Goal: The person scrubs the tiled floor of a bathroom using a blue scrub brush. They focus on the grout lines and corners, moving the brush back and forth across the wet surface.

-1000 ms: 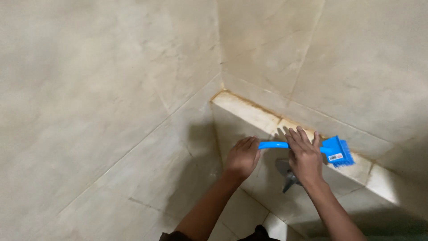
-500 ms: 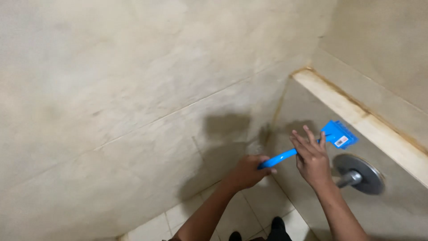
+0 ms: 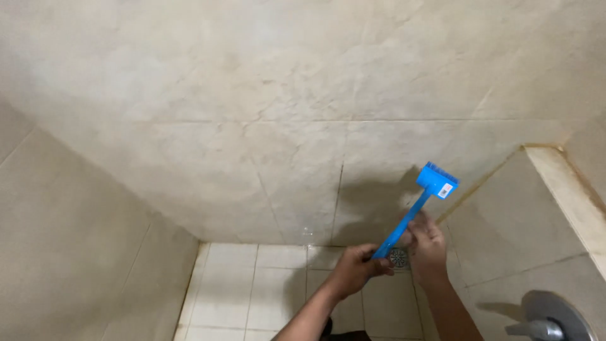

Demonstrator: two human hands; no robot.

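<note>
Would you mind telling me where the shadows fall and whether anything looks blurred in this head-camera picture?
In the head view, the blue brush casts a dark shadow on the tiled wall just to its left; the left hand and right hand look slightly soft, though their outlines stay readable; the metal tap at the lower right throws a faint shadow leftward; lighting is dim and even, with no strong glare.

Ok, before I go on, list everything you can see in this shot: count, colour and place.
brush: one, bright blue, long handle, head up against the back wall, right of centre
floor drain: one, round, grey metal, on the floor behind the hands
shower handle: one, chrome, bottom right on the side wall
ledge: one, cream, stained edge, upper right
wall tiles: many, beige, back and sides
floor tiles: several, pale, bottom centre
left hand: one, fingers closed on the brush handle's lower end
right hand: one, on the handle, higher up
</note>
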